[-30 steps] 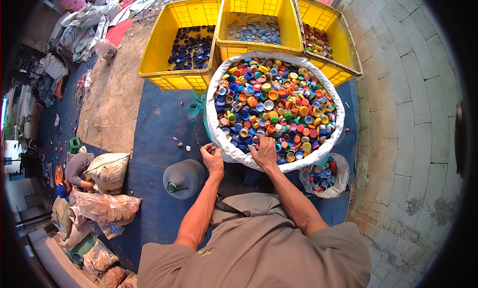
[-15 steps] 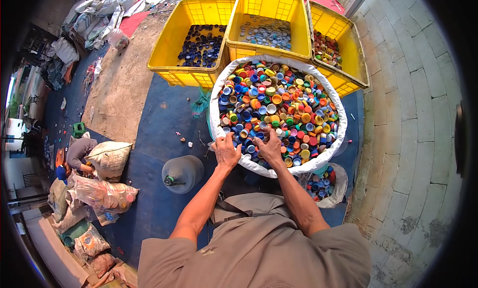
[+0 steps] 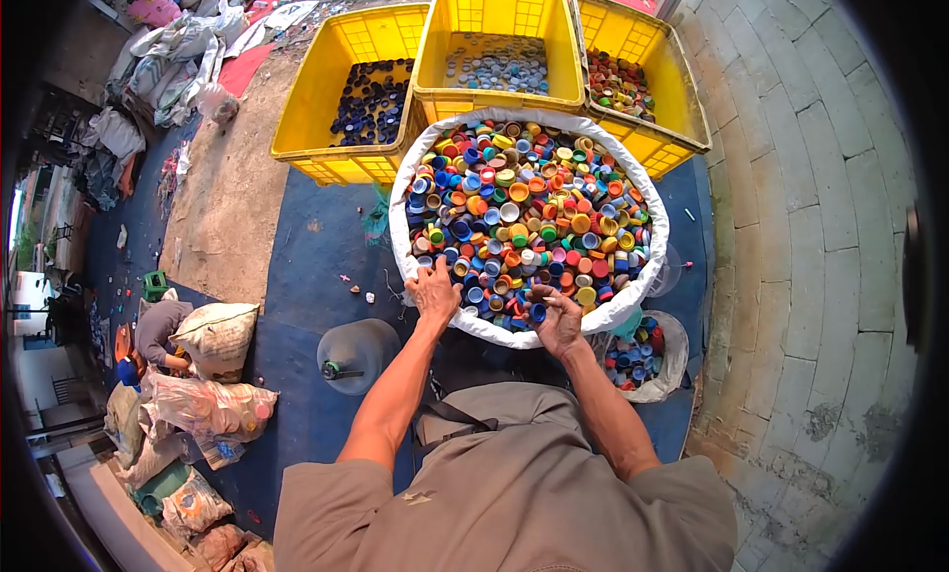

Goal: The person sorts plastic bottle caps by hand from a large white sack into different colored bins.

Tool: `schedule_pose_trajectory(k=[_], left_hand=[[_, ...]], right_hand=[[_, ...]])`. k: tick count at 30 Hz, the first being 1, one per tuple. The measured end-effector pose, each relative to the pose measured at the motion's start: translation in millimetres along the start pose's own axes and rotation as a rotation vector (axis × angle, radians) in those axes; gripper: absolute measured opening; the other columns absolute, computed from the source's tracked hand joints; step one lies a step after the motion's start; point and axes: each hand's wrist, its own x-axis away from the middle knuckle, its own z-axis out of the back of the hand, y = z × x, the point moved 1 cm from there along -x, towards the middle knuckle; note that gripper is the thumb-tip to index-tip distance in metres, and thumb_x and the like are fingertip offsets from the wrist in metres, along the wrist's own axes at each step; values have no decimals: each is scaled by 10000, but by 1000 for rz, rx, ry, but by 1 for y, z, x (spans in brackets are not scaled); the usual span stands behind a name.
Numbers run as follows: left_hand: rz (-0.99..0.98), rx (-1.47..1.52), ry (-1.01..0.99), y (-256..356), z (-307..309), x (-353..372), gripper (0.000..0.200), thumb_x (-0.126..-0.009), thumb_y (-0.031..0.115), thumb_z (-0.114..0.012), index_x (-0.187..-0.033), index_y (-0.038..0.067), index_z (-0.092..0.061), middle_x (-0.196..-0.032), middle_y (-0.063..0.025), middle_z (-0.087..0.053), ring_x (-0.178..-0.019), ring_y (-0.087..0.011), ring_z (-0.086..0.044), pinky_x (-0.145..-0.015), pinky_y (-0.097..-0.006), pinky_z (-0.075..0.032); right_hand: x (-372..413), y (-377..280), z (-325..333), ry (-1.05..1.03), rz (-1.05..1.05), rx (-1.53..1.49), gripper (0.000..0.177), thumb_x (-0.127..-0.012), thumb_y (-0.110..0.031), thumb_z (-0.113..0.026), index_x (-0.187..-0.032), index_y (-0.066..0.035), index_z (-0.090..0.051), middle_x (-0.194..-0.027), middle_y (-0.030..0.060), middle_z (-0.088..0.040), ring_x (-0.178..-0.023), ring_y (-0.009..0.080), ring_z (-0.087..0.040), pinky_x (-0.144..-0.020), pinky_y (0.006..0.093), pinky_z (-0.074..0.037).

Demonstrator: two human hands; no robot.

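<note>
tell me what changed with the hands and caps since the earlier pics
The left hand has moved from outside the white rim in over the caps. The right hand has drawn back toward the near rim and now seems to hold a dark blue cap in its fingers. The yellow crates and clear jug stay where they were.

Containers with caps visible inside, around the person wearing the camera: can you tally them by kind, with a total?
Yellow crates: 3
Large white-rimmed container: 1
Small translucent bag: 1
Total: 5
</note>
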Motion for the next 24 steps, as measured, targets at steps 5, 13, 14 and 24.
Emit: schedule_pose_trajectory(k=[5,13,14,24], left_hand=[[-32,28,33,0,2,0,691,-637,249,-819,-1228,80,-504,-988,-26,-666,-988,-230,-560,-838,-454,-308],[31,610,218,-1,45,5,466,-712,159,-755,-1115,4,-579,-940,-129,-604,-854,-245,-606,-773,-336,-498],[193,854,147,0,57,9,391,-749,114,-715,-1094,5,-566,-940,-110,-597,-862,-225,-613,-787,-334,-504],[773,2293,-26,-45,52,61,85,-829,111,-618,-850,35,-583,-797,-103,-598,-826,-230,-610,-796,-387,-533]], right_hand=[[3,8,-6,-15,-9,44,300,-769,-192,-548,-1038,-60,-568,-969,100,-589,-848,224,-597,-757,362,-509],[-6,18,-22,89,-23,261,212,-849,-258,-680,-940,-99,-573,-802,9,-575,-687,118,-563,-605,298,-458],[-11,20,-26,107,-10,434,210,-836,-245,-697,-926,-94,-582,-780,7,-570,-669,111,-556,-592,283,-450],[-77,70,-62,108,520,1513,297,-720,-238,-756,-886,-5,-674,-752,131,-649,-697,249,-631,-675,348,-497]])
